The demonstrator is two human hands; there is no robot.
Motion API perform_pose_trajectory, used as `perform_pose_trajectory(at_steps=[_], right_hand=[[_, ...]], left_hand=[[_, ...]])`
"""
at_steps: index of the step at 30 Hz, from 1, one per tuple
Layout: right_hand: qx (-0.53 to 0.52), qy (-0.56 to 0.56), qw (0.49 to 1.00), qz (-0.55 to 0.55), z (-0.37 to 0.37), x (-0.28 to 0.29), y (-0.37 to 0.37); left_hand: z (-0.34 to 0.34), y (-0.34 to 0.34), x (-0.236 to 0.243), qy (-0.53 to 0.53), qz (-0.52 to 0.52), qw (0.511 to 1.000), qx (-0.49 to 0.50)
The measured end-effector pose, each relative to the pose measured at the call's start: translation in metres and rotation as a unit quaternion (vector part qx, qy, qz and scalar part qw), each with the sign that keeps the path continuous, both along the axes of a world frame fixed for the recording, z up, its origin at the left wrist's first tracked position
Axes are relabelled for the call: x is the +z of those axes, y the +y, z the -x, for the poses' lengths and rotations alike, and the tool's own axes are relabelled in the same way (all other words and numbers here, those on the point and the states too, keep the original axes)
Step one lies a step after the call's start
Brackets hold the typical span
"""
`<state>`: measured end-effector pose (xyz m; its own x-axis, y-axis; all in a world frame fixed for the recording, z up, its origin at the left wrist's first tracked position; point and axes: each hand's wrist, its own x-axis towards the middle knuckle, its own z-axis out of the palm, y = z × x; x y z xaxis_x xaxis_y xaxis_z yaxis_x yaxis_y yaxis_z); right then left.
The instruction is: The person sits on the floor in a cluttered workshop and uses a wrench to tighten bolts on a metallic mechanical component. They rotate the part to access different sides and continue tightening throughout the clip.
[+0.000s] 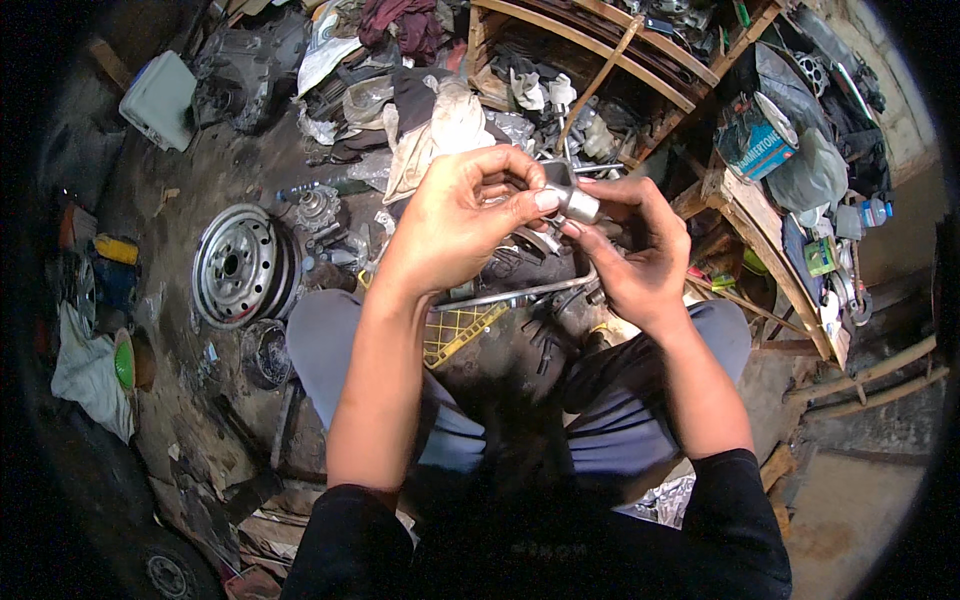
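Between my two hands, in front of me, is a small silvery metal part [580,206] with a rounded cylinder end and a dark, blocky section behind it. My left hand [470,205] is closed, pinching it between thumb and fingers from the left. On the other side my right hand [642,250] grips the cylinder end, with thumb and fingertips on it; those fingers look smudged dark. Its exact kind I cannot make out. Below the hands a bent metal bar [520,296] runs across, close to a yellow plastic grid [465,337].
A steel wheel rim [238,266] lies at the left, beside a gear-like metal part [318,208]. Cloths [440,135] and scrap are heaped ahead. To the right, a wooden bench [775,250] carries bottles and boxes, near a blue paint tin [765,140]. A tyre [165,565] stands lower left.
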<state>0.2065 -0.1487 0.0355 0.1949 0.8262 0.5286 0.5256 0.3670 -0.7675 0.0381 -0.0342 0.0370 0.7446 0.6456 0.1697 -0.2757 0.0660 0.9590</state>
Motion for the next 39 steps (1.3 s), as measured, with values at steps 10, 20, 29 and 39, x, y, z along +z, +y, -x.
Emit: perform_pose_trajectory(at_steps=[10,20,29,39], right_hand=[[0.042,-0.186,0.980,0.051,0.043,0.058,-0.036],[0.158,-0.481,0.840,0.193,0.002,0.015,0.049],[0.283,-0.587,0.632,0.420,-0.077,-0.193,0.132],[0.291,-0.574,0.597,0.479,-0.093,-0.293,0.142]], left_hand=[[0.105,0.001,0.029,-0.056,-0.156,0.973,0.160],[0.116,0.026,-0.001,-0.032,0.065,0.926,0.370],[0.092,0.031,-0.046,0.135,-0.057,0.894,0.423],[0.058,0.060,-0.165,0.338,-0.061,0.828,0.443]])
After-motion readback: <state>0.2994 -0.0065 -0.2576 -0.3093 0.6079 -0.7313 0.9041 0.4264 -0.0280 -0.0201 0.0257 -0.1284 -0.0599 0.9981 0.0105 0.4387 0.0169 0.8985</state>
